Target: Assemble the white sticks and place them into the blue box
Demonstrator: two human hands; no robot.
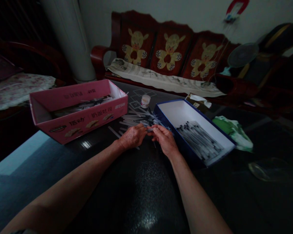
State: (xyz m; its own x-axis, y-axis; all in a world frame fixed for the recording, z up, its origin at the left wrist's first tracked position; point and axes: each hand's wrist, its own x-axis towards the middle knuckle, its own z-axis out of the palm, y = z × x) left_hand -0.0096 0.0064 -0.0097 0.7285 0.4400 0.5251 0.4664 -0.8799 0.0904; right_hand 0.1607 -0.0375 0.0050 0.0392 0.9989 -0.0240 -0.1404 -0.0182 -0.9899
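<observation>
My left hand (134,136) and my right hand (164,138) meet over the dark table, fingers pinched on a short, thin, pale strip (150,129) between them. Its exact kind is too dim to make out. Just beyond the hands lies a loose heap of whitish, translucent strips (129,121), partly hidden by my fingers. To the right stands a blue box (169,112) with a white inside, where many slim, clear strips with dark ends (197,138) lie in a row. A pink carton (119,109) at the left holds more loose strips (92,103).
Behind the heap stands a small whitish jar (145,101). Right of the blue box lie a green and white plastic bag (234,133) and a clear, rounded object (268,169). A wooden sofa (101,58) borders the table's far side, with a fan (243,55) at right.
</observation>
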